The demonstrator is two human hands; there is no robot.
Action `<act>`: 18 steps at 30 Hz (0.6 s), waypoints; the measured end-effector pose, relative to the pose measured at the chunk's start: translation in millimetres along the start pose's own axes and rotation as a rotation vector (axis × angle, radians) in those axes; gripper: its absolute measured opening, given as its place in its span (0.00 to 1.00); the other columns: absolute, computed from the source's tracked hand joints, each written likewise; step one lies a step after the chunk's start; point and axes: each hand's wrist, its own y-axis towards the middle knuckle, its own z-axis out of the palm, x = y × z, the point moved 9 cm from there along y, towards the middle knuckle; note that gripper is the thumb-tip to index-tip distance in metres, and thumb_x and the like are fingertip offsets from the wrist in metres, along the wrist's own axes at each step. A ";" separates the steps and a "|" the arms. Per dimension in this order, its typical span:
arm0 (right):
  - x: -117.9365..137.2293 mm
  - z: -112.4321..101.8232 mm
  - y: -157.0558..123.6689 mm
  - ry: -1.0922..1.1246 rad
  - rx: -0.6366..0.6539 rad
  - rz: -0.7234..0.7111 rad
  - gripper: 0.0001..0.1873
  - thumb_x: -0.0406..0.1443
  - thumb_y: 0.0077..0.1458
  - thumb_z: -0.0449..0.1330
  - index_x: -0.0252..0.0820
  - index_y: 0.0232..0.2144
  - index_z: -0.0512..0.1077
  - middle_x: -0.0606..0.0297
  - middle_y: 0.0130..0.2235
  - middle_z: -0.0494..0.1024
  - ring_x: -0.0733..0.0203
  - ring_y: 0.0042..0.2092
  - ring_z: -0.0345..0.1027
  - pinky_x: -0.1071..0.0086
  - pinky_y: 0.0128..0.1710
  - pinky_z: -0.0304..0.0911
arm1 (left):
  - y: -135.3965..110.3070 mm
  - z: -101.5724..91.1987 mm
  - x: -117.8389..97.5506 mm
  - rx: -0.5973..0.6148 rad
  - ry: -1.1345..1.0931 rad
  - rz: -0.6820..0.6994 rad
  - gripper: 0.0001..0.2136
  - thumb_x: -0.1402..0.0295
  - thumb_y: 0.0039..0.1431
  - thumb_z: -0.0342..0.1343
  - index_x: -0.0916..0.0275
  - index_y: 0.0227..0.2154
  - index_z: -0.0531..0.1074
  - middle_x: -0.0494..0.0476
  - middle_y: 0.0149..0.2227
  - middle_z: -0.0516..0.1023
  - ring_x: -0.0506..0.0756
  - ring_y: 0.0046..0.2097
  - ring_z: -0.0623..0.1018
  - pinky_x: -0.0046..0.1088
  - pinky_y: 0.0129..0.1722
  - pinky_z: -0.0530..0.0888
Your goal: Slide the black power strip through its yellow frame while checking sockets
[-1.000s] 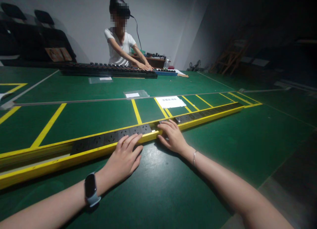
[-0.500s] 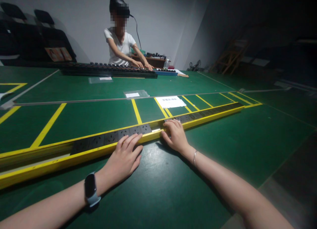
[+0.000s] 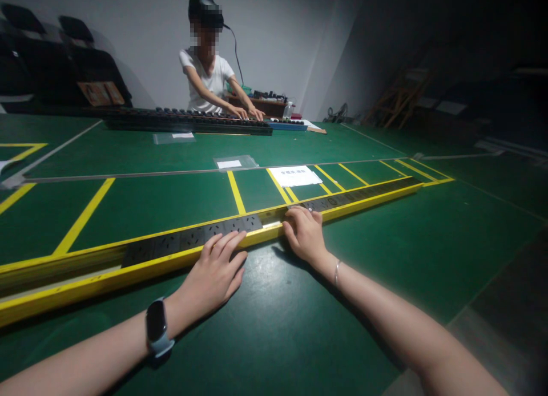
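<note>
A long yellow rail (image 3: 154,274) lies at a slant across the green table, holding a row of black socket modules (image 3: 194,235). A short gap in the row shows the rail's pale floor between my hands. My left hand (image 3: 216,273) rests on the near wall left of this gap. Its fingers are stretched out, with the tips at the socket modules. My right hand (image 3: 305,233) bends over the rail just right of the gap. Its fingertips are on the end of the right-hand group of black modules (image 3: 349,197), and its thumb is at the near wall.
Yellow tape lines (image 3: 235,192) and a printed white paper (image 3: 296,176) lie beyond the rail. A clear bag (image 3: 233,163) is farther back. Across the table, a co-worker (image 3: 209,79) has both hands at a long black rail (image 3: 192,122). Folding chairs (image 3: 89,59) stand at the left wall.
My right hand has slid slightly right along the rail, and the gap's right end shows a little more. My left hand stays in place.
</note>
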 end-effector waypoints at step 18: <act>13.0 13.6 -0.7 0.175 0.117 -0.188 0.16 0.39 0.65 0.53 0.42 0.53 0.64 0.56 0.57 0.71 0.55 0.60 0.62 0.57 0.61 0.51 | -0.5 0.0 -0.3 -0.004 0.021 0.004 0.11 0.65 0.62 0.52 0.62 0.44 0.73 0.66 0.62 0.62 0.63 0.63 0.61 0.48 0.62 0.57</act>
